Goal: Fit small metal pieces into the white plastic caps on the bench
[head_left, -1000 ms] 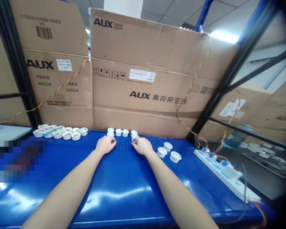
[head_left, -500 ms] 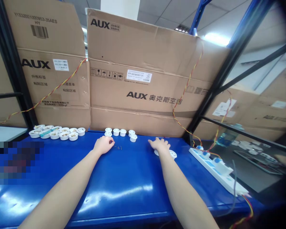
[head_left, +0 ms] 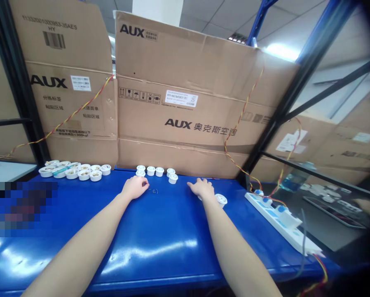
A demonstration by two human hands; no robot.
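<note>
My left hand (head_left: 134, 187) is closed, with its fingertips pinched together beside a few tiny dark pieces (head_left: 155, 191) on the blue table; whatever it pinches is too small to make out. Just behind it stand several small white cups (head_left: 151, 170). My right hand (head_left: 201, 188) is open over the table, its thumb and fingers spread. Next to its wrist is a white round cup (head_left: 221, 200), and another white one is partly hidden under the hand. A lone white cup (head_left: 173, 178) stands between the hands.
Several white cups with small parts (head_left: 83, 175) are grouped at the back left, a teal item lying across them. A white power strip (head_left: 280, 222) runs along the right side. Cardboard sheets (head_left: 185, 152) stand behind the blue table (head_left: 160, 239).
My right hand has moved a little to the left, and the white cup beside its wrist shows more fully. My left hand has barely moved and is still closed.
</note>
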